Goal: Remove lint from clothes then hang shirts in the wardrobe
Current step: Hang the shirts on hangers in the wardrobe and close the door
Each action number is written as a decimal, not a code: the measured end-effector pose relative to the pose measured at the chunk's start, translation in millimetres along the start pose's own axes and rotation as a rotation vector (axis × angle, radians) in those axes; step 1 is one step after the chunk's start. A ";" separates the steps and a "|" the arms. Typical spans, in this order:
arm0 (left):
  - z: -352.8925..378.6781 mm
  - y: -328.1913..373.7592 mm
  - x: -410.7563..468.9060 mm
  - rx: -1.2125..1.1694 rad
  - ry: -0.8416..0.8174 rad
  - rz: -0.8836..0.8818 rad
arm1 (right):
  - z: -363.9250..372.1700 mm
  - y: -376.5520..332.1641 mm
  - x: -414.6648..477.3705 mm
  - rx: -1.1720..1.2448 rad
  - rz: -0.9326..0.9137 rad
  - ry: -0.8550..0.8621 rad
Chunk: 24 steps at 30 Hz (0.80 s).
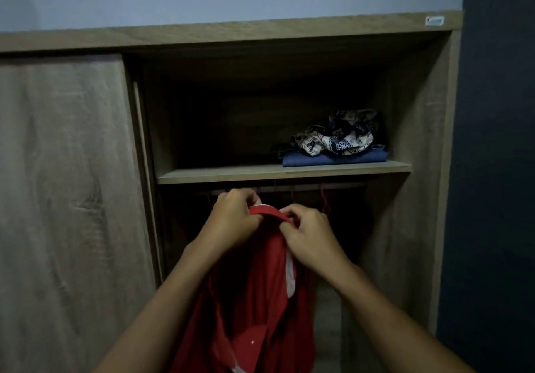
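A red shirt [260, 300] with white trim hangs down in front of the open wardrobe [428, 141], just under the hanging rail [289, 189]. My left hand [231, 219] grips the left side of its collar, fingers closed on the fabric. My right hand [307, 233] pinches the collar's right side. Both hands are raised close below the rail. Red hangers [324, 199] hang from the rail behind the shirt; whether the shirt is on a hanger is hidden by my hands.
A shelf [220, 174] above the rail holds a folded blue garment [335, 158] with a patterned cloth [338, 135] on it at the right. The wardrobe's sliding door [63, 184] covers the left half. A dark wall [498, 170] stands at the right.
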State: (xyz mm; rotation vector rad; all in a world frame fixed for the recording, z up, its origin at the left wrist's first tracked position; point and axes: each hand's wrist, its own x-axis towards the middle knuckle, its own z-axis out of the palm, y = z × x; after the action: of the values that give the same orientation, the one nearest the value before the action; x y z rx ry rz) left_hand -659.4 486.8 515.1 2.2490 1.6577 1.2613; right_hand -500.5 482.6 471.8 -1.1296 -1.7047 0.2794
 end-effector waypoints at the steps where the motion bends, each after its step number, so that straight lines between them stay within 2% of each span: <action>1: 3.1 -5.5 -3.4 0.003 0.018 0.016 | -2.1 3.5 3.9 -0.020 -0.014 0.063; 4: 7.8 -29.2 -14.2 -0.002 0.065 0.017 | -12.3 15.4 14.5 -0.001 0.022 0.213; 8: 8.6 -63.2 -14.7 0.021 0.039 -0.025 | -18.6 47.5 25.7 -0.046 0.125 0.256; 12: 19.3 -72.9 -0.1 -0.311 -0.059 -0.248 | 0.3 78.7 24.4 -0.049 0.220 0.151; 16: 42.1 -69.5 12.8 -0.471 -0.030 -0.281 | 20.7 99.0 23.5 0.313 0.447 0.048; 19: 55.9 -66.4 22.3 -0.506 -0.049 -0.269 | 30.7 114.4 21.1 0.420 0.538 0.040; 24: 75.7 -56.6 39.1 -0.422 -0.020 -0.220 | 33.5 143.5 40.8 0.527 0.674 0.212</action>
State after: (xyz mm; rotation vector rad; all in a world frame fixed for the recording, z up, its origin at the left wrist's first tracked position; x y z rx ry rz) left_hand -650.6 571.8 458.8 1.7778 1.4185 1.3719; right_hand -451.4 601.6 389.3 -1.2362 -0.9334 0.9321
